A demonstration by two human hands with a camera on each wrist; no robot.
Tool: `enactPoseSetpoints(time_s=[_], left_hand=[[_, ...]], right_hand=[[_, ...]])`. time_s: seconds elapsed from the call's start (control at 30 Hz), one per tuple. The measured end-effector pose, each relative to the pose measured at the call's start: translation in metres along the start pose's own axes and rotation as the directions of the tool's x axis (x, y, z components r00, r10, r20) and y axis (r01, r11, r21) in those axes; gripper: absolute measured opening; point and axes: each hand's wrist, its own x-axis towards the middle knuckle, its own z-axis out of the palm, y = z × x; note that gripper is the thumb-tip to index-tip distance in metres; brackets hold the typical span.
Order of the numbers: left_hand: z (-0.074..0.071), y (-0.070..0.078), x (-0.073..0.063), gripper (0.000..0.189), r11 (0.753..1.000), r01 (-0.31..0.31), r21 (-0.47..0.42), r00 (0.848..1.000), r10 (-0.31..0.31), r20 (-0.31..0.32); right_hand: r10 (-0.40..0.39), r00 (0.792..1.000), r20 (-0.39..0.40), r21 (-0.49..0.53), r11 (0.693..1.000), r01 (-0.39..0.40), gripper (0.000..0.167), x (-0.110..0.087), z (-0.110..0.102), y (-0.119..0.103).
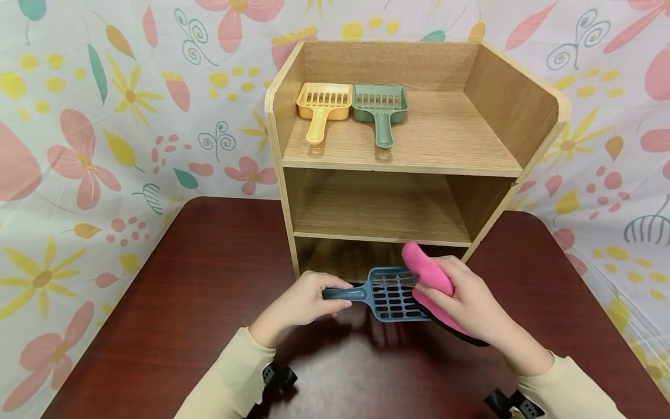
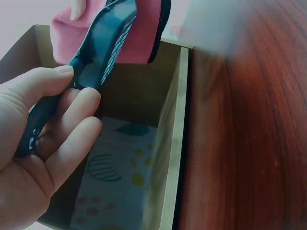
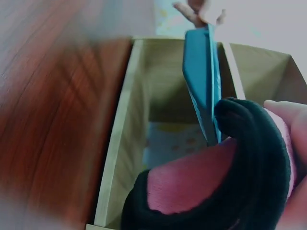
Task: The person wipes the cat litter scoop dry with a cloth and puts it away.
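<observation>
My left hand (image 1: 309, 299) grips the handle of a blue litter scoop (image 1: 369, 292) from the left side, thumb and fingers around it. The scoop's slotted pan points right, held up over the table in front of the shelf. My right hand (image 1: 471, 302) holds a folded pink cloth (image 1: 430, 273) with a black edge against the right end of the pan. Part of that end is hidden behind the cloth. In the right wrist view the cloth (image 3: 192, 182) overlaps the tip of the scoop (image 3: 199, 67).
A wooden shelf unit (image 1: 403, 167) stands at the back of the dark red table (image 1: 220, 267). On its top tier, at the left, lie a yellow litter scoop (image 1: 318, 123) and a green litter scoop (image 1: 383, 127) side by side. A flower-patterned sheet (image 1: 157, 110) hangs behind.
</observation>
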Motion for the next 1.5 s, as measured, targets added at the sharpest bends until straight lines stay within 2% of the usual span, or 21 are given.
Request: enactPoseSetpoints(time_s=[0.23,0.4,0.6,0.77,1.03,1.27,1.5], left_hand=[[0.004,-0.003,0.004,0.018,0.998,-0.035,0.051,0.999,0.036,-0.014],[0.007,-0.001,0.005,0.018,0.996,-0.055,0.070,0.998,0.056,-0.022],[0.009,0.004,0.006,0.016,0.992,-0.084,0.097,0.994,0.090,-0.054],[0.010,0.009,0.008,0.016,0.983,-0.135,0.123,0.988,0.143,-0.062],[0.012,0.011,0.010,0.016,0.968,-0.187,0.166,0.977,0.200,-0.068],[0.014,0.009,0.010,0.015,0.959,-0.207,0.192,0.973,0.222,-0.061],[0.014,0.005,0.010,0.015,0.954,-0.204,0.221,0.973,0.223,-0.063]], right_hand=[[-0.077,0.988,0.130,-0.105,0.990,0.091,0.045,0.008,0.009,-0.005],[-0.152,0.970,0.190,-0.165,0.969,0.184,0.046,0.009,0.015,-0.007],[-0.262,0.940,0.218,-0.245,0.918,0.313,0.042,0.010,0.018,-0.010],[-0.320,0.923,0.212,-0.266,0.890,0.370,0.040,0.012,0.020,-0.014],[-0.338,0.900,0.275,-0.255,0.877,0.407,0.034,0.015,0.016,-0.018],[-0.329,0.858,0.395,-0.251,0.859,0.446,0.026,0.016,0.012,-0.021],[-0.342,0.804,0.487,-0.248,0.828,0.502,0.023,0.013,0.007,-0.027]])
